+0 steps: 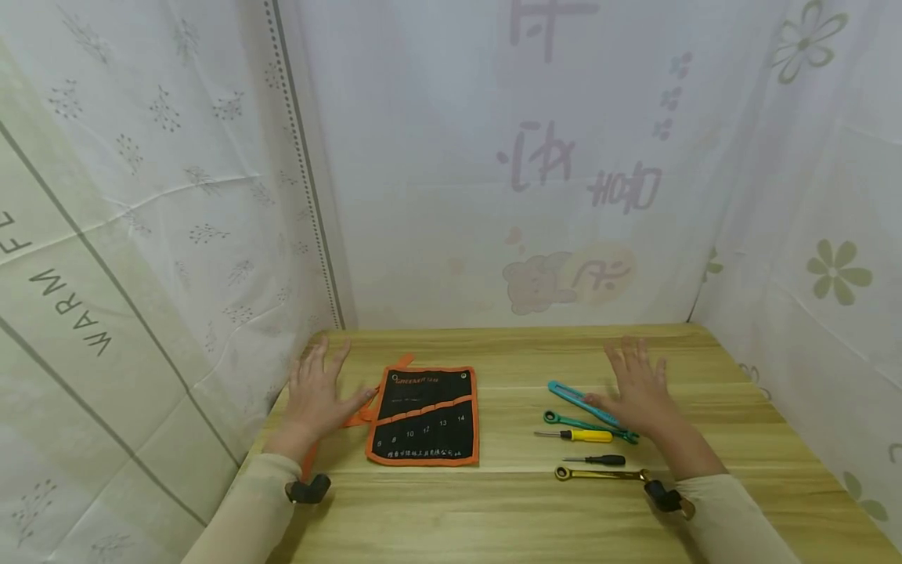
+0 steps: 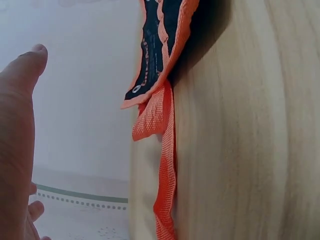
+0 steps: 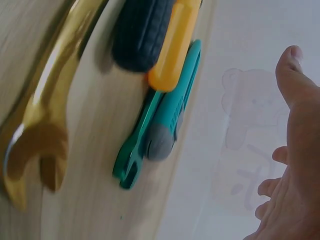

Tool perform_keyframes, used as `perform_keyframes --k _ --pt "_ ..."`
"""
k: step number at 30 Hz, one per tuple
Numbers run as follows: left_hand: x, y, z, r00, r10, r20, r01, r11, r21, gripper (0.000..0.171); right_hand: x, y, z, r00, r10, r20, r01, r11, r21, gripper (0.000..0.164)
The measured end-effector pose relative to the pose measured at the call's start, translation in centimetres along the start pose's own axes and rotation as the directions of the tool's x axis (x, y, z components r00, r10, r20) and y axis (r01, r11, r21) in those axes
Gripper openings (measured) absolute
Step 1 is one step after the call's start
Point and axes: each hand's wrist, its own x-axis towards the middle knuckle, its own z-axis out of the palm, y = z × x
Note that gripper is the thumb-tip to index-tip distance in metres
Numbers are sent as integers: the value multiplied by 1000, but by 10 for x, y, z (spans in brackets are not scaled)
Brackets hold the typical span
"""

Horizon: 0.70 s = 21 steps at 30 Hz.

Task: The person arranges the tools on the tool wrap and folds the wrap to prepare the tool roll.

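My left hand (image 1: pixel 315 401) is held with fingers spread, just left of a black tool pouch (image 1: pixel 426 419) with orange trim and numbered pockets. An orange strap (image 2: pixel 167 185) trails from the pouch on that side. On the right, my right hand (image 1: pixel 643 395) is spread too, its thumb overlapping a teal utility knife (image 1: pixel 564 389) in the head view. Nearer me lie a green ratchet wrench (image 1: pixel 578 422), a yellow-handled screwdriver (image 1: pixel 590 435), a small black-handled screwdriver (image 1: pixel 604 460) and a gold ratchet wrench (image 1: pixel 599 474). Neither hand grips anything.
The wooden table (image 1: pixel 423 517) carries the pouch and tools, with bare wood between them. Patterned curtains (image 1: pixel 423 235) hang behind its far edge and along both sides. A small black device (image 1: pixel 310 489) is strapped at each wrist.
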Motion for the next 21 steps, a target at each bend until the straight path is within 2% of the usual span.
perform_keyframes --k 6,14,21 --pt "-5 2 2 1000 4 -16 -4 1000 -29 102 4 -10 5 1000 -18 0 18 1000 24 110" --pt "-12 7 3 1000 -12 3 12 999 -30 103 7 -22 11 999 -45 -23 45 998 42 103" --pt "-17 11 4 1000 -7 -26 6 999 -46 93 10 -33 14 998 -56 -37 59 996 68 92"
